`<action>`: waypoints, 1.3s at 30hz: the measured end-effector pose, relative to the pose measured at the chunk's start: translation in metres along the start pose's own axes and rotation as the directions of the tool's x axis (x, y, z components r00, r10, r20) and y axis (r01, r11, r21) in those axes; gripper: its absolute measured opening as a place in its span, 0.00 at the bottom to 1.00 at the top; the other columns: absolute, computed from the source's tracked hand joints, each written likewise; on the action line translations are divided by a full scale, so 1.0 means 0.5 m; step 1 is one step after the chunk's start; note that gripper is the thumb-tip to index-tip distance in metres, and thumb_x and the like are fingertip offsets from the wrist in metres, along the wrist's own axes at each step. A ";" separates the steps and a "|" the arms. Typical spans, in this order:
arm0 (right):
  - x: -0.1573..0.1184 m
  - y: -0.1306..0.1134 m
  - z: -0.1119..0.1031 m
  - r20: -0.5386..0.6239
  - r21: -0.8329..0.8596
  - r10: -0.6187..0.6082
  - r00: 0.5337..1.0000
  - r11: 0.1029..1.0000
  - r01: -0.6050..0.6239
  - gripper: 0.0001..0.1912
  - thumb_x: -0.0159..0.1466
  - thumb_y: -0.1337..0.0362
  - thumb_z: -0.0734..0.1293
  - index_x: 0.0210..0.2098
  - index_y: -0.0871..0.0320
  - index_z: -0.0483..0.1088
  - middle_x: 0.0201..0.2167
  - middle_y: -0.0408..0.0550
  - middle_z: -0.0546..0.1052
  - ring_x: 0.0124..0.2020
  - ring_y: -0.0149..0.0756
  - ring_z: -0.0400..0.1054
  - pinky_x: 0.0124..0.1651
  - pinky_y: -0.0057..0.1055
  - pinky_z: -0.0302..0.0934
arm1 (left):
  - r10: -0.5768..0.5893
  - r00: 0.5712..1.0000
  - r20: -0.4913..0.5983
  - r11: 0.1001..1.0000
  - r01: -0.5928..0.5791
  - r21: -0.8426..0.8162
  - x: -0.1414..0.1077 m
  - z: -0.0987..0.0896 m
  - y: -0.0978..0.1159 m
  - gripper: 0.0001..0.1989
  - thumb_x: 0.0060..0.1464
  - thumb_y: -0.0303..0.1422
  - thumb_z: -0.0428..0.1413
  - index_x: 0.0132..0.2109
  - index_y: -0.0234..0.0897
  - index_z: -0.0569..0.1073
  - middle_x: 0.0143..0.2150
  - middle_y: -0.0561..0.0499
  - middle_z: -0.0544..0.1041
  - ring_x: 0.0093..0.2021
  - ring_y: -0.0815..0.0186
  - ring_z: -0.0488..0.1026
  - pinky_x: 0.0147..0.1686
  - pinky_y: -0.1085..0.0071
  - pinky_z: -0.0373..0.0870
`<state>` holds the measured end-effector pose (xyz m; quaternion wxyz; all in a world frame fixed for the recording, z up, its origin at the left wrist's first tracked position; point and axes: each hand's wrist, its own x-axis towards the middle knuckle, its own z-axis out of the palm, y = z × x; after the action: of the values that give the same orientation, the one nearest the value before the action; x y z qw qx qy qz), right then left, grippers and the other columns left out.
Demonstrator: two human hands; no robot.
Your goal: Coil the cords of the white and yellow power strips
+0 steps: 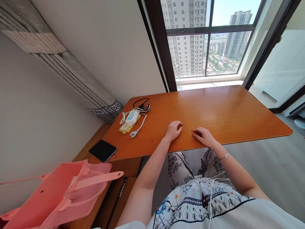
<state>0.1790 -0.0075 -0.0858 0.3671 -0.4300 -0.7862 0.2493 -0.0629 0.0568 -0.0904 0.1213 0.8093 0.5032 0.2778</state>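
My left hand [173, 130] rests on the orange-brown wooden table [214, 106] near its front edge, fingers loosely bent and the thumb a little apart. To its right, my right hand [205, 136] lies on the same edge with relaxed fingers and the thumb apart. Neither hand holds anything visible, and a gap of bare wood separates them. Left of my left hand sit a white power strip [132, 117], a yellowish block with sockets [125, 127], a white plug [134, 133] on its cord and a black cable [142, 104].
A black-screened tablet [103, 150] lies at the table's left corner. Below it, a pink bag [59, 187] with a strap leans on a wooden cabinet [127, 167]. A gathered curtain [78, 82] hangs at left. Behind the table is a window [207, 51] with a dark frame.
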 end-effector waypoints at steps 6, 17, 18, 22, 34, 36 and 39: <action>-0.001 0.001 0.000 0.005 -0.015 -0.003 1.000 1.000 0.003 0.08 0.66 0.64 0.66 0.45 0.55 0.75 0.43 0.51 0.79 0.46 0.39 0.73 0.53 0.38 0.67 | 0.002 1.000 -0.003 1.000 -0.002 -0.006 -0.002 0.001 0.001 0.08 0.57 0.32 0.53 0.42 0.40 0.76 0.51 0.46 0.79 0.54 0.56 0.73 0.59 0.54 0.68; -0.001 -0.003 0.001 0.020 -0.033 -0.009 1.000 0.999 0.009 0.09 0.67 0.64 0.66 0.45 0.55 0.75 0.44 0.51 0.79 0.47 0.40 0.73 0.53 0.40 0.67 | 0.005 1.000 0.008 1.000 -0.005 -0.015 -0.008 -0.008 0.010 0.08 0.58 0.32 0.53 0.43 0.40 0.76 0.51 0.45 0.79 0.55 0.55 0.73 0.60 0.53 0.67; -0.001 -0.003 0.001 0.021 -0.033 -0.011 1.000 0.999 0.012 0.09 0.67 0.64 0.66 0.45 0.55 0.75 0.44 0.51 0.79 0.47 0.40 0.73 0.53 0.40 0.67 | 0.006 1.000 0.009 1.000 -0.006 -0.017 -0.008 -0.008 0.010 0.09 0.58 0.32 0.53 0.43 0.40 0.76 0.51 0.46 0.79 0.55 0.55 0.73 0.60 0.53 0.67; -0.002 -0.002 0.002 0.026 -0.035 -0.007 1.000 0.999 0.008 0.09 0.67 0.64 0.66 0.46 0.54 0.75 0.44 0.51 0.79 0.47 0.40 0.73 0.54 0.40 0.67 | 0.014 1.000 0.007 0.999 -0.014 -0.033 -0.009 -0.008 0.005 0.08 0.58 0.32 0.53 0.43 0.40 0.75 0.51 0.45 0.79 0.55 0.55 0.73 0.59 0.53 0.68; -0.001 -0.001 0.001 0.038 -0.056 -0.032 0.999 0.998 0.034 0.09 0.67 0.64 0.66 0.45 0.54 0.75 0.44 0.50 0.79 0.47 0.41 0.72 0.53 0.41 0.67 | -0.207 0.903 -0.378 0.976 0.218 -0.013 -0.023 -0.139 -0.087 0.11 0.57 0.33 0.51 0.46 0.37 0.71 0.47 0.41 0.77 0.46 0.56 0.76 0.51 0.56 0.73; -0.002 -0.002 0.001 0.040 -0.060 -0.031 0.999 0.998 0.033 0.08 0.67 0.64 0.66 0.45 0.55 0.75 0.44 0.51 0.79 0.47 0.41 0.72 0.53 0.41 0.67 | -0.242 0.816 -0.526 0.952 0.304 0.034 -0.028 -0.192 -0.120 0.11 0.57 0.33 0.52 0.47 0.36 0.71 0.45 0.39 0.76 0.48 0.52 0.75 0.53 0.53 0.70; -0.002 -0.005 0.001 0.045 -0.062 -0.035 0.998 0.997 0.038 0.08 0.67 0.64 0.66 0.45 0.55 0.75 0.44 0.51 0.79 0.47 0.42 0.72 0.53 0.41 0.67 | -0.272 0.706 -0.654 0.894 0.437 0.099 -0.041 -0.267 -0.161 0.15 0.53 0.32 0.55 0.48 0.33 0.69 0.51 0.35 0.74 0.58 0.45 0.69 0.60 0.47 0.62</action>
<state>0.1779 -0.0097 -0.0849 0.3404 -0.4213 -0.8093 0.2273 -0.2065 0.0649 -0.0263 -0.1024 0.5662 0.6920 0.4361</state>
